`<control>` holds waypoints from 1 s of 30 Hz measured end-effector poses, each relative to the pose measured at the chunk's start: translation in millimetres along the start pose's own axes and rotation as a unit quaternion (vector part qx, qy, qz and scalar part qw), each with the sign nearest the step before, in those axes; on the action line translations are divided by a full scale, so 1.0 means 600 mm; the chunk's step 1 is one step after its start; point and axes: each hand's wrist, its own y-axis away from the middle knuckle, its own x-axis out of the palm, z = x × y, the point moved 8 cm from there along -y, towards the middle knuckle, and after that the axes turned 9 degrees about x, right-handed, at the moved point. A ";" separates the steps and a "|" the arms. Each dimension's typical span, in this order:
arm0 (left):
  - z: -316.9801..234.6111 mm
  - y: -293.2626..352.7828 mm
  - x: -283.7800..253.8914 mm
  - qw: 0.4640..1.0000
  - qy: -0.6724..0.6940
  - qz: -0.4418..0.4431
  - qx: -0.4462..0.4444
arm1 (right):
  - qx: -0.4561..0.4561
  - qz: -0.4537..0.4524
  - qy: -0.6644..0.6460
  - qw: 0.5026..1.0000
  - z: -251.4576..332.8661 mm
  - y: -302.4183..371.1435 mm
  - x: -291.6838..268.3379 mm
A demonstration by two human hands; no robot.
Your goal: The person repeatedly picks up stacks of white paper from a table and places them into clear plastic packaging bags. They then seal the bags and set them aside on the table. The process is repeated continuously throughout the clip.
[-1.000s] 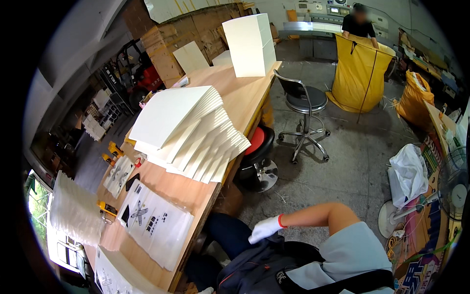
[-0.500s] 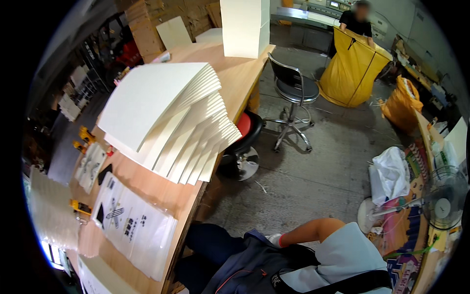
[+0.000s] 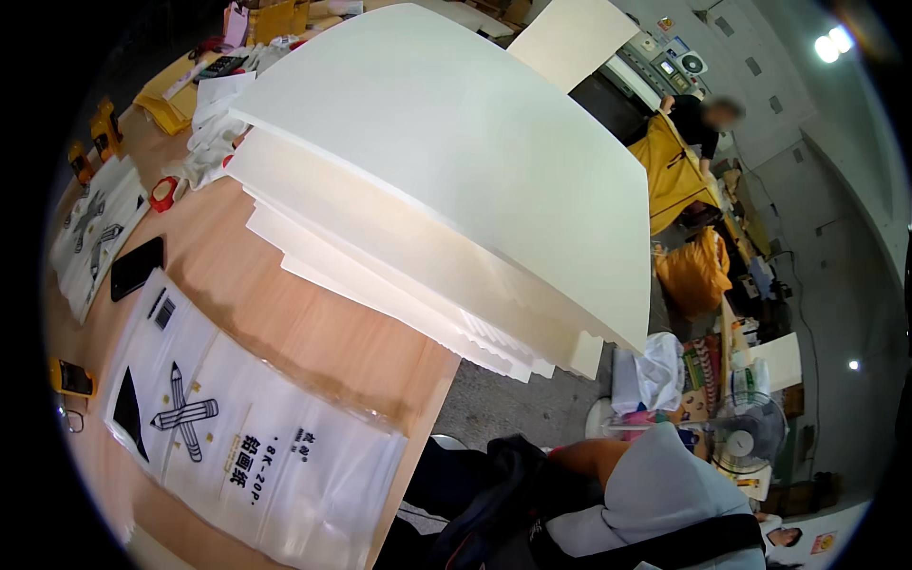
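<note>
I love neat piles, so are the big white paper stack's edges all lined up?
No, the paper stack shows uneven, stepped edges along one side.

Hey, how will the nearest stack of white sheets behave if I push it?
The stack of white sheets looks many layers thick, so it's probably heavy. Its uneven, stepped edges suggest loose sheets that may slide over each other.

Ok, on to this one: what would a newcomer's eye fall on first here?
Most likely the big stack of white sheets, its lower layers jutting out in uneven steps across the middle of the wooden table. Next come the clear plastic bags printed with crossed pencils, at the table's near end, lower left. At upper right, a person in black leans over a tall yellow sack.
</note>
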 end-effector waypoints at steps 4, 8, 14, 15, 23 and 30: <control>0.007 -0.009 -0.033 1.000 -0.017 0.010 -0.016 | 0.030 0.001 -0.012 0.999 0.013 0.062 0.007; 0.034 -0.004 -0.044 1.000 0.009 -0.010 -0.015 | 0.008 -0.017 0.005 1.000 0.016 0.044 0.004; 0.139 -0.002 -0.112 0.996 0.066 -0.053 0.010 | -0.056 -0.073 0.030 0.995 0.093 -0.109 0.031; 0.159 0.014 -0.141 0.993 0.086 -0.076 0.016 | -0.070 -0.081 0.035 0.994 0.105 -0.123 0.035; 0.165 0.145 -0.374 0.902 0.304 -0.233 0.197 | -0.087 -0.154 0.053 0.983 0.128 -0.156 -0.002; -0.284 0.445 -0.260 0.793 -0.066 -0.297 0.528 | -0.079 -0.199 0.033 0.976 0.072 -0.155 -0.039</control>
